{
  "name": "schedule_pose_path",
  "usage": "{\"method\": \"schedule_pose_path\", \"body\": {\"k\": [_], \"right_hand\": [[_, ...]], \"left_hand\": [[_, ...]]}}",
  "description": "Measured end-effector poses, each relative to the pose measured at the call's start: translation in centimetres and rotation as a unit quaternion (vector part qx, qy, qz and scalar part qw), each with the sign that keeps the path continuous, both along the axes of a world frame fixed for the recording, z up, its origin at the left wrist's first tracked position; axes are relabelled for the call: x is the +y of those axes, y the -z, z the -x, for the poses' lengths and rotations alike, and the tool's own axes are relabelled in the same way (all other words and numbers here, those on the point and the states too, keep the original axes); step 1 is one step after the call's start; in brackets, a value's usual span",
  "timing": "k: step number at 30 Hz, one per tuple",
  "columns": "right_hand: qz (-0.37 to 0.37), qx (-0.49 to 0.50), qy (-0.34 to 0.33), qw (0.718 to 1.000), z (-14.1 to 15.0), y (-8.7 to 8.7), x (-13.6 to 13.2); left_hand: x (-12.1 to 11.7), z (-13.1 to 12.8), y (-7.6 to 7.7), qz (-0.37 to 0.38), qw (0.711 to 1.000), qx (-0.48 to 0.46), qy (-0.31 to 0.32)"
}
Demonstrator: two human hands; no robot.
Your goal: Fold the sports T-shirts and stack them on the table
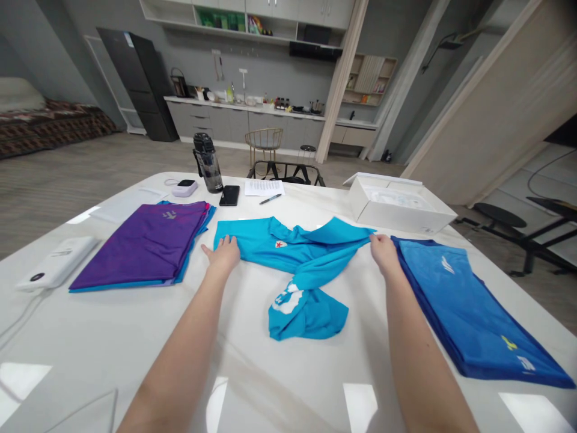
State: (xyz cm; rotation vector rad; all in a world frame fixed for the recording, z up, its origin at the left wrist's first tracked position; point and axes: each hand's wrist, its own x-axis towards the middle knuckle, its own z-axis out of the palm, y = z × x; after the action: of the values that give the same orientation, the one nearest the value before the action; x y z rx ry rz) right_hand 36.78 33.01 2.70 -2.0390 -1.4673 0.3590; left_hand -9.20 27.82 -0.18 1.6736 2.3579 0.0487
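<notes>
A bright turquoise T-shirt [288, 252] lies crumpled across the middle of the white table, with a small star badge near its collar. Its lower part is twisted and bunched toward me, showing a white print. On the shirt's left end rests my left hand [225, 252], palm down, thumb held away from the fingers. My right hand [384, 251] pinches the shirt's right corner in closed fingers, pulling the cloth out to that side. Folded purple clothing [144, 246] lies to the left on top of blue cloth. Folded blue clothing [460, 294] lies beside my right forearm.
A white box [401, 207] stands at the back right. Along the back are a water bottle [209, 165], a phone [229, 195], a pen [270, 199] and a printed sheet [264, 187]. A white power bank [58, 263] with a cable sits at the left of the table [279, 385].
</notes>
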Motion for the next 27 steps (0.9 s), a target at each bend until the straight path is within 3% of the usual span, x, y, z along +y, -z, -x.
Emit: {"method": "schedule_pose_path", "body": {"k": [1, 4, 8, 10, 12, 14, 17, 22, 27], "right_hand": [[0.066, -0.041, 0.043, 0.996, -1.8, 0.2, 0.1], [0.123, -0.06, 0.094, 0.986, -5.0, 0.9, -0.3], [0.14, -0.083, 0.138, 0.977, -4.2, 1.2, -0.9], [0.082, -0.106, 0.078, 0.988, -2.6, 1.2, -0.8], [-0.01, -0.124, -0.039, 0.991, -0.5, 1.3, -0.5], [-0.08, -0.114, -0.169, 0.976, 1.7, 1.7, -0.2], [-0.073, -0.059, -0.284, 0.954, 4.6, 2.6, 0.3], [0.058, -0.066, -0.29, 0.953, 6.1, 3.6, 1.6], [0.15, -0.128, -0.257, 0.946, 5.0, 3.6, 4.5]], "left_hand": [[0.1, 0.1, 0.1, 0.004, 1.0, 0.007, -0.014], [0.4, 0.5, 0.4, 0.029, 0.998, 0.038, -0.051], [0.4, 0.7, 0.6, 0.059, 0.995, 0.082, -0.026], [0.5, 0.2, 0.7, 0.016, 0.997, 0.068, 0.046], [0.8, -0.8, 1.1, -0.033, 0.99, 0.021, 0.135], [1.5, -2.2, 1.7, -0.061, 0.977, -0.025, 0.202], [3.3, -4.2, 2.6, -0.088, 0.965, -0.048, 0.24], [7.3, -5.7, 2.3, -0.088, 0.952, -0.066, 0.287], [10.9, -7.9, 1.1, -0.094, 0.975, -0.014, 0.201]]}}
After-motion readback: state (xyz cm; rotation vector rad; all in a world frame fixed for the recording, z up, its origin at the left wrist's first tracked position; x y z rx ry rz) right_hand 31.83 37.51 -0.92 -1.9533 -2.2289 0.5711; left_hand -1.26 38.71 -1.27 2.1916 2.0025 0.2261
